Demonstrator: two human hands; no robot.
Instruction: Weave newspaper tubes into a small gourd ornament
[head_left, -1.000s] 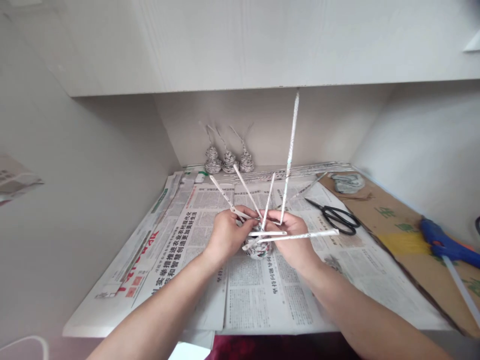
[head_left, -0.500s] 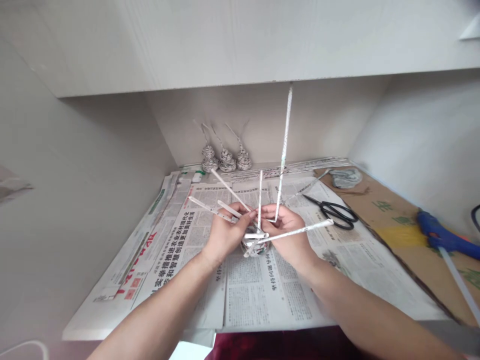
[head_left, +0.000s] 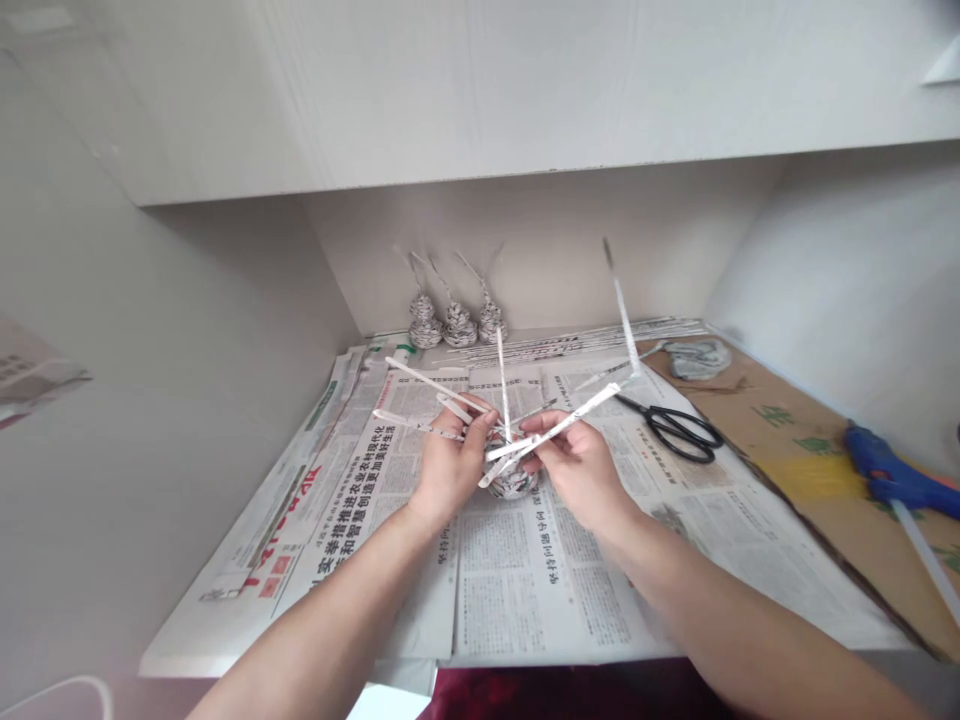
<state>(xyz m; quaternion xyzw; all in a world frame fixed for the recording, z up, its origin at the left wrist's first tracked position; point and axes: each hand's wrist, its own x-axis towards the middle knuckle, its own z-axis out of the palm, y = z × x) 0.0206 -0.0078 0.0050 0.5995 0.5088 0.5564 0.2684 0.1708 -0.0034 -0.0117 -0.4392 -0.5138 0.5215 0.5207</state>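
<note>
Between my hands is a small round weave of rolled newspaper (head_left: 513, 484), with several paper tubes (head_left: 503, 385) sticking out of it at different angles. My left hand (head_left: 451, 455) is closed on the weave's left side, thumb on top near the tube bases. On the right side, my right hand (head_left: 574, 455) pinches a paper tube (head_left: 577, 410) that slants up to the right. Beyond it a bent paper strip (head_left: 624, 315) rises toward the back wall. The fingertips behind the tubes are partly hidden.
Three gourd-shaped paper weaves (head_left: 459, 325) stand at the back, beside long paper rods (head_left: 570, 343). Black scissors (head_left: 679, 430) lie at right. Cardboard (head_left: 780, 410) holds a grey bundle (head_left: 697, 358) and a blue glue gun (head_left: 892, 475). Newspaper (head_left: 510, 590) covers the table; a white panel (head_left: 480, 100) overhangs it.
The long strip that stood upright by my right hand has swung right and lower. The weave and its tubes have turned and tilted a little. My left hand keeps its hold.
</note>
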